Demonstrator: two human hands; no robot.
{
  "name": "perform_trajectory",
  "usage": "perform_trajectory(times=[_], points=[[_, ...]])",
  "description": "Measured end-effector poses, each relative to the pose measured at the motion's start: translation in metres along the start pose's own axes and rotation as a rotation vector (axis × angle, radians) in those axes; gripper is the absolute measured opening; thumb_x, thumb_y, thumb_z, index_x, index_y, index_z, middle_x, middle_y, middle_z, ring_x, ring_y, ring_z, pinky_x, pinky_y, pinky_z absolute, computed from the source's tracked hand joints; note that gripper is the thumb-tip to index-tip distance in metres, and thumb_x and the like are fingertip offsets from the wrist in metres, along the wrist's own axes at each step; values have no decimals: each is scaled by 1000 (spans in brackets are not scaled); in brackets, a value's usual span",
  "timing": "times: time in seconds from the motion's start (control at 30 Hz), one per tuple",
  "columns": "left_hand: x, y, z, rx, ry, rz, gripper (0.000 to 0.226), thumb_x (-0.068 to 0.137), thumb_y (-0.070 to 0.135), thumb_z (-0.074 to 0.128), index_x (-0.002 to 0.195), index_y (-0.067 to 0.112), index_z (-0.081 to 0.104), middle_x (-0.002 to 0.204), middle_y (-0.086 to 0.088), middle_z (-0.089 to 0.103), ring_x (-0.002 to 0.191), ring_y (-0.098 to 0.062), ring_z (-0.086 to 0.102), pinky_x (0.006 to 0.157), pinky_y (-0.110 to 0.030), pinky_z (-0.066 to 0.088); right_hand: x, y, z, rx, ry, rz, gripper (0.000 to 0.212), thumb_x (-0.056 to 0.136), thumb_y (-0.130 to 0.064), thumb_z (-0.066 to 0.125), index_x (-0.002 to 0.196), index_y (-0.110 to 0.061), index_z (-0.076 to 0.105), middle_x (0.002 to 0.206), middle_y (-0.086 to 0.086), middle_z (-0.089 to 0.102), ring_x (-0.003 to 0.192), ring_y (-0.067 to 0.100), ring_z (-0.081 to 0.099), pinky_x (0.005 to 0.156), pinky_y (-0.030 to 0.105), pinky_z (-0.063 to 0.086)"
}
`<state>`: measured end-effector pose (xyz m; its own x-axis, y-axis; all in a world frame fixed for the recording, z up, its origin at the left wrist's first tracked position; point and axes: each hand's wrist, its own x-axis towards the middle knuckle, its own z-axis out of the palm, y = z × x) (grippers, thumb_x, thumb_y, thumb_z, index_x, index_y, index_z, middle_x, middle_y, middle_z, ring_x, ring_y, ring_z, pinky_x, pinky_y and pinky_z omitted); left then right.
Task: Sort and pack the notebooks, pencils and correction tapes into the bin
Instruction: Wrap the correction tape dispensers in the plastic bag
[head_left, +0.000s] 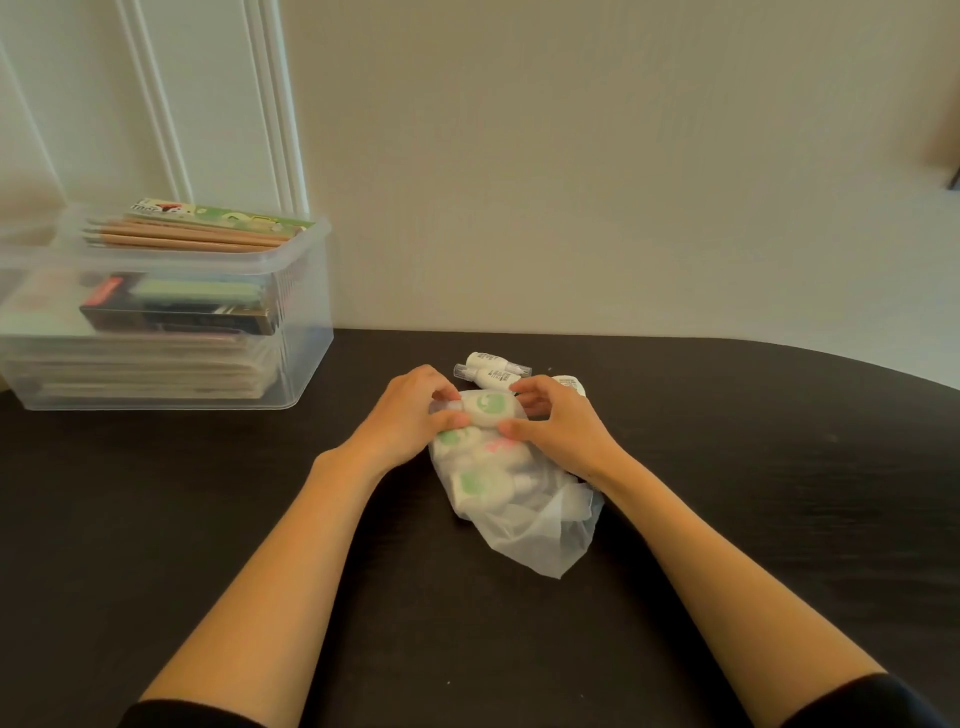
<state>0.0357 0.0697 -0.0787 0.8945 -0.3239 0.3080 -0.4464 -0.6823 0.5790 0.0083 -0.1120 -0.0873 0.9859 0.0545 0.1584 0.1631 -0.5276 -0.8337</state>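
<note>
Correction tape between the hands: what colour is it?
Correction tape: white with a green patch; head view.

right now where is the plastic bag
Head view, table centre: the plastic bag lies gripped by the left hand and right hand, loose correction tapes just behind, clear bin to its left.

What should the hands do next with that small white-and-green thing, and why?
Probably tuck the correction tape into the plastic bag: the left hand and right hand both pinch it at the bag's far end, more tapes show through the bag, and loose tapes wait on the table behind.
</note>
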Motion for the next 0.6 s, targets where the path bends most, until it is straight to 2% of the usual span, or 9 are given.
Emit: perform_trajectory(times=[0.07, 0.13, 0.23, 0.33, 0.43, 0.5, 0.53, 0.57, 0.6], points=[[-1, -2, 4, -32, 43, -25, 25, 82, 21, 68, 103, 9, 61, 108, -2, 50, 96, -11, 47, 80, -21, 35, 0, -1, 3, -23, 1, 35, 28, 83, -21, 67, 108, -15, 54, 99, -6, 56, 89, 6, 54, 67, 12, 42], [-2, -2, 7, -61, 101, -73, 35, 80, 25, 70, 110, 11, 58, 113, -2, 46, 97, -10, 46, 82, -21, 36, 0, -2, 7, -205, 65, -20, 13, 87, -20, 61, 85, -9, 55, 87, -1, 53, 77, 11, 51, 61, 15, 38], [-4, 1, 10, -95, 155, -173, 57, 74, 34, 75, 121, 11, 51, 117, -1, 41, 98, -10, 44, 80, -21, 35, -1, -5, 11, -312, 111, -177, 38, 90, -12, 53, 56, -16, 37, 75, -5, 39, 63, 5, 37, 56, 17, 30], [-4, 3, 13, -63, 151, -219, 68, 70, 42, 76, 124, 12, 50, 122, -4, 42, 109, -15, 44, 84, -24, 37, -1, -4, 14, -266, 195, -274, 45, 88, -1, 50, 51, -19, 31, 69, -7, 39, 61, 6, 37, 57, 13, 31], [-5, 4, 13, -15, 113, -247, 84, 68, 50, 74, 136, 14, 41, 138, -5, 37, 129, -21, 33, 100, -33, 33, -4, -3, 17, -222, 265, -314, 49, 86, 3, 50, 49, -22, 31, 63, -5, 45, 58, 6, 39, 57, 11, 34], [-6, 5, 13, -64, 48, -300, 89, 68, 52, 74, 140, 14, 37, 143, -5, 36, 133, -22, 30, 103, -34, 31, -7, -4, 18, -162, 276, -313, 49, 83, 6, 52, 49, -22, 30, 64, 3, 49, 59, 8, 39, 58, 15, 35], [-6, 5, 12, -95, 15, -311, 80, 68, 51, 74, 134, 16, 44, 136, -6, 43, 128, -21, 37, 99, -33, 35, -9, -5, 16, -113, 273, -289, 48, 81, 8, 52, 48, -20, 30, 64, 4, 49, 60, 10, 39, 58, 18, 36], [-5, 3, 11, -121, -6, -300, 60, 68, 50, 74, 116, 19, 55, 119, -6, 51, 111, -19, 47, 87, -30, 39, -9, -6, 14, -59, 261, -252, 45, 79, 8, 52, 49, -19, 32, 64, 4, 48, 60, 10, 38, 57, 19, 34], [-5, 2, 9, -138, -5, -288, 39, 67, 49, 75, 90, 23, 56, 100, -5, 51, 91, -18, 47, 73, -28, 38, -8, -6, 12, -18, 243, -200, 40, 77, 7, 52, 50, -17, 36, 64, 4, 48, 60, 10, 39, 57, 19, 34]])
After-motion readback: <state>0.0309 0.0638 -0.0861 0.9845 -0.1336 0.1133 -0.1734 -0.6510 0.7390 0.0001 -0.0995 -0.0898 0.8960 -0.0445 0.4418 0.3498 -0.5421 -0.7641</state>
